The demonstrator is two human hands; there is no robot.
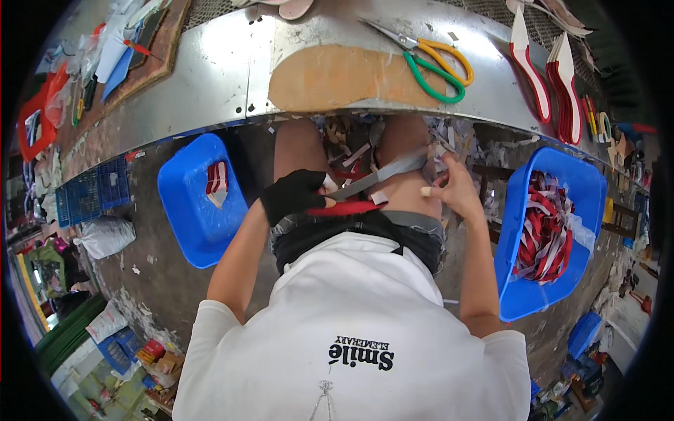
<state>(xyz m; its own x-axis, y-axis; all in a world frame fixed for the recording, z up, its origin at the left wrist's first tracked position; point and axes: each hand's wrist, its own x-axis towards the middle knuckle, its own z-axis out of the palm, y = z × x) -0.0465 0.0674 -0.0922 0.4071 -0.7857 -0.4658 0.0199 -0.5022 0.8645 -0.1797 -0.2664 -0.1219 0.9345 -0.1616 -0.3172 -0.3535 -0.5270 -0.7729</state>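
Note:
In front of my lap, my left hand [302,195] wears a black fingerless glove and is closed on a red strip-like piece [347,208], which lies across my shorts. A long greyish-white strip [382,175] runs slantwise from my left fingers up to my right hand [458,188]. The bare right fingers curl at the strip's far end, over my right thigh; that end is blurred. Pale covers sit on some fingertips. A small white scrap [379,198] rests by the red piece's right end.
A metal-topped bench [217,77] spans the front, bearing a brown sole-shaped board [330,77], scissors [435,67] with green and yellow handles, and red-and-white pieces [562,84]. Blue bins flank me: the left bin [193,235] holds a few pieces, the right bin [512,281] many red and white strips.

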